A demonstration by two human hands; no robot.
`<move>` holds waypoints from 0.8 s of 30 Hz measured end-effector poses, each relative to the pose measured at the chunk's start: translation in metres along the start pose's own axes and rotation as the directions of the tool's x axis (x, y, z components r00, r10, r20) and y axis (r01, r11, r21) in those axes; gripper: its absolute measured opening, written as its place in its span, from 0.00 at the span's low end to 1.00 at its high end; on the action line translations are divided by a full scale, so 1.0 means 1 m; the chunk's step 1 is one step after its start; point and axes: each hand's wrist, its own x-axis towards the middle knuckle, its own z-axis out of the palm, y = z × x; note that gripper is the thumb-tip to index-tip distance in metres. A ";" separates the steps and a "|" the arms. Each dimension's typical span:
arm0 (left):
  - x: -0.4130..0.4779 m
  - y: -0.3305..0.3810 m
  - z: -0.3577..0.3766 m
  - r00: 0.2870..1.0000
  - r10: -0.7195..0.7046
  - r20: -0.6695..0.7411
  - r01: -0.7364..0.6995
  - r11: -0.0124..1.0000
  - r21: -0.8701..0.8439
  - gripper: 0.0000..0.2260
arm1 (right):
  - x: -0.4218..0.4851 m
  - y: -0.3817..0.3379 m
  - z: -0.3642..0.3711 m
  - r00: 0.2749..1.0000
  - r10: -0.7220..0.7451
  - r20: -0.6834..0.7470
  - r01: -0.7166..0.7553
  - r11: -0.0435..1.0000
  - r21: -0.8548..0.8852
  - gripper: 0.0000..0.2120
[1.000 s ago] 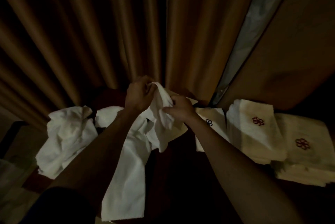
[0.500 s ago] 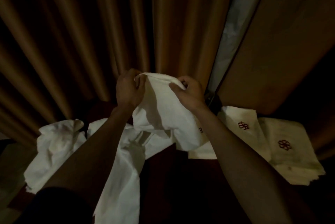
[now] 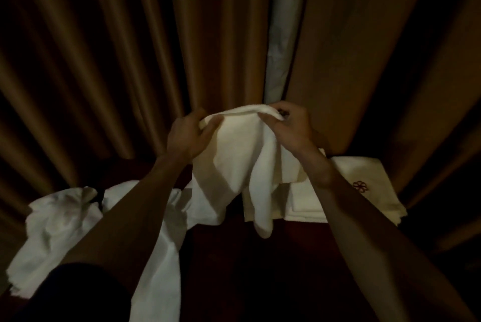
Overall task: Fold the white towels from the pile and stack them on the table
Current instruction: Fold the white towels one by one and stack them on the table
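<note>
We hold the white towel (image 3: 239, 160) up over the bench (image 3: 234, 264), our left hand (image 3: 188, 134) and right hand (image 3: 291, 129) each pinching a top corner with curled fingers. It hangs limp and creased, one lower corner drooping lowest.
</note>
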 end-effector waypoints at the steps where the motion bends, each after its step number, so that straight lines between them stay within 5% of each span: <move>1: -0.004 0.006 0.002 0.999 0.003 0.047 -0.003 1.000 0.008 0.19 | -0.006 0.001 -0.010 1.000 0.008 0.001 -0.008 1.000 -0.012 0.06; 8: -0.074 0.027 0.043 0.924 0.029 0.382 -0.028 1.000 -0.010 0.20 | -0.082 0.055 -0.060 0.990 0.120 0.075 -0.104 0.975 -0.198 0.03; 16: -0.161 0.022 0.088 0.837 -0.026 0.547 0.031 1.000 0.001 0.16 | -0.171 0.115 -0.086 0.926 0.303 0.226 -0.182 0.881 -0.437 0.05; 24: -0.217 -0.005 0.102 0.718 -0.092 0.690 -0.003 0.991 0.136 0.14 | -0.228 0.146 -0.105 0.864 0.452 0.221 -0.287 0.803 -0.522 0.04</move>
